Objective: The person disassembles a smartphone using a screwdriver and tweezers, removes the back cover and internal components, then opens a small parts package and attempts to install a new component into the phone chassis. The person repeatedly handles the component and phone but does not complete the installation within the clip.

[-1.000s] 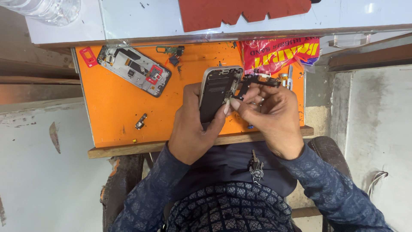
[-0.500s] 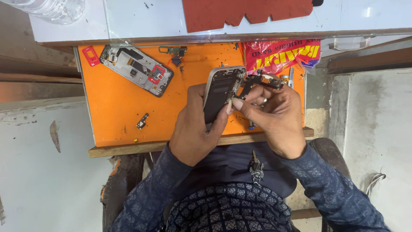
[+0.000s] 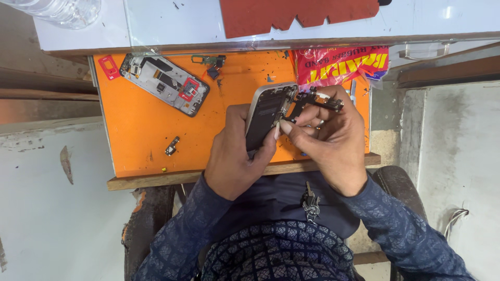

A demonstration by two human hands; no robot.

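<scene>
My left hand [image 3: 237,156] grips an opened phone body [image 3: 268,112], tilted upright over the orange mat [image 3: 146,130]. My right hand [image 3: 328,138] pinches a dark circuit board piece [image 3: 319,99] at the phone's upper right edge, thumb and forefinger pressed beside the frame. A second dismantled phone frame [image 3: 165,84] lies flat at the mat's upper left, apart from both hands.
A small red part [image 3: 109,66], a flex connector [image 3: 209,60] and a tiny dark component [image 3: 172,146] lie on the mat. A red packet [image 3: 341,65] sits at the top right. A plastic bottle [image 3: 62,10] and a red sheet [image 3: 297,14] rest on the white shelf behind.
Both hands and the held phone have shifted slightly; my right hand's fingers have moved along the circuit piece at the phone's edge. The items on the mat lie as before.
</scene>
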